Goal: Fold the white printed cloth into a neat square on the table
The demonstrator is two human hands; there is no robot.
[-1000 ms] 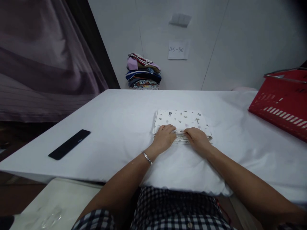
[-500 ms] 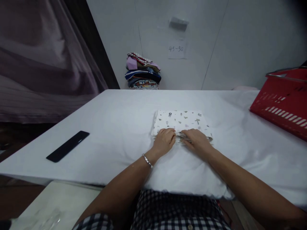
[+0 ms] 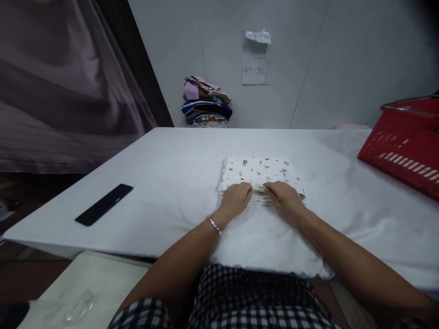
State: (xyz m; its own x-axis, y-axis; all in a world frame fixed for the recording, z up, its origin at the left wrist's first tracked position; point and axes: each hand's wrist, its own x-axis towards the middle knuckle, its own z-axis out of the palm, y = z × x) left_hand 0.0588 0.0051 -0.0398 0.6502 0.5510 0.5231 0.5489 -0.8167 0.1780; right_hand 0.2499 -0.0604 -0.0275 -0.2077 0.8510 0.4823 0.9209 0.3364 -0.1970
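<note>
A folded white cloth with small printed figures (image 3: 260, 171) lies on the white-covered table (image 3: 171, 183) in front of me. My left hand (image 3: 238, 197), with a bracelet on the wrist, rests on the cloth's near edge, fingers curled over it. My right hand (image 3: 284, 196) lies beside it on the same near edge, fingers closed over the layered folds. The two hands sit a few centimetres apart, gripping the edge.
A black phone (image 3: 104, 210) lies at the table's left. A red plastic basket (image 3: 404, 144) stands at the right. A stack of folded clothes (image 3: 206, 103) sits against the back wall under a paper note reading 45-50 (image 3: 254, 70). A curtain hangs at the left.
Both hands stay on the cloth's near edge with only small finger shifts; they came closer together and eased slightly apart again. The view shifted a little.
</note>
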